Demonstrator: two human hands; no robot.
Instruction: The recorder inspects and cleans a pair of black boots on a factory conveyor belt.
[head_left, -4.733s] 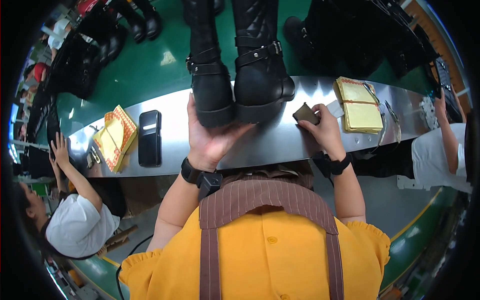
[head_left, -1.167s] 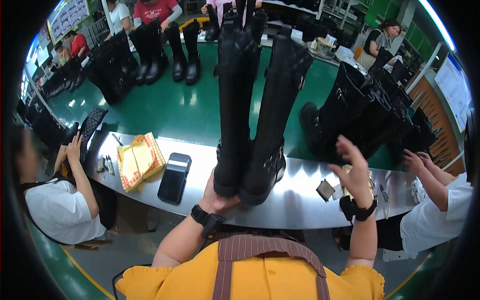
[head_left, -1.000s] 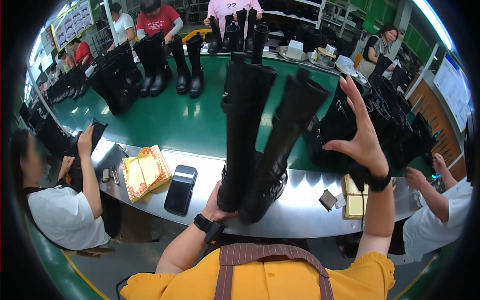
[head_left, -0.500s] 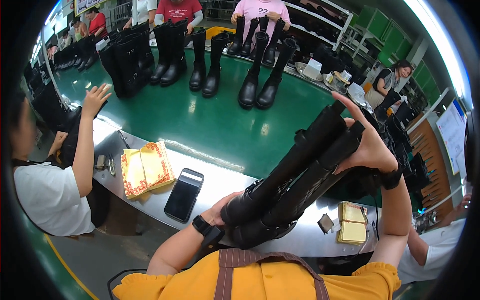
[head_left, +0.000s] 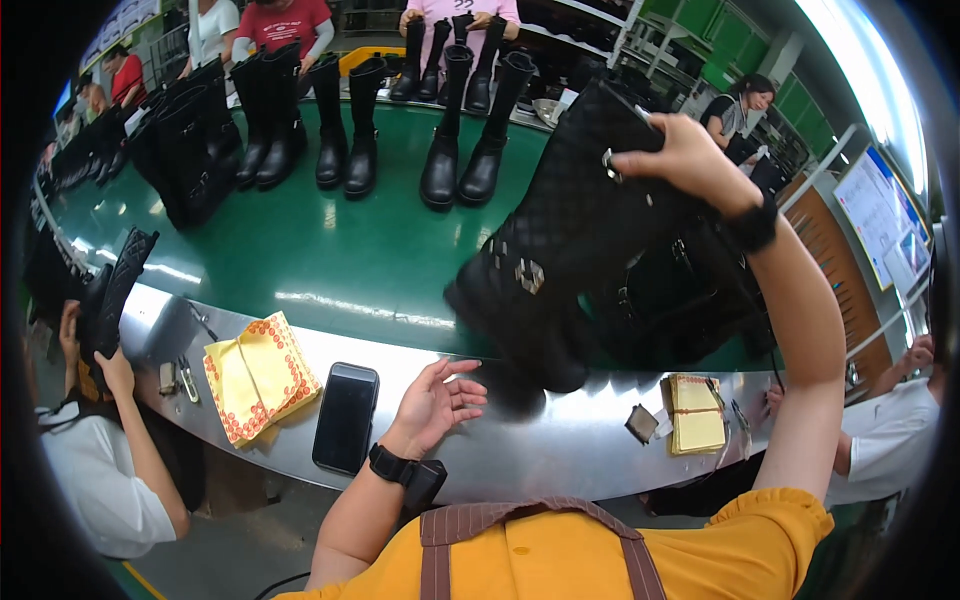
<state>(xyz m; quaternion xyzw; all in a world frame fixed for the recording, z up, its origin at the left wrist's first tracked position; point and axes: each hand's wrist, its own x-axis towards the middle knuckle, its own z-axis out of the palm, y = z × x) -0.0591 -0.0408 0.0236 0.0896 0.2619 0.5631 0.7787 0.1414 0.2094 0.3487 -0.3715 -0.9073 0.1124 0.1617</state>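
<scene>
My right hand (head_left: 685, 165) is raised at the right, closed round the upper shafts of a pair of tall black boots (head_left: 575, 215) with quilted sides and metal buckles. The boots hang tilted over the table's near edge, their feet toward the lower left. One boot largely hides the other. To the left of the boot feet, my left hand (head_left: 437, 405) is held above the metal strip with fingers apart, touching nothing. A black phone (head_left: 346, 417) lies on the metal strip beside my left wrist.
Yellow paper slips (head_left: 262, 380) lie left of the phone, a second yellow stack (head_left: 697, 415) at the right. Pairs of black boots (head_left: 455, 165) stand along the green table (head_left: 330, 245). More black boots (head_left: 690, 290) crowd the right. At left, a co-worker (head_left: 110, 470) handles a boot.
My left hand has let go of the boot feet and opened. The right hand has swung the boots up and away, turning their quilted sides toward me. My view has shifted right.
</scene>
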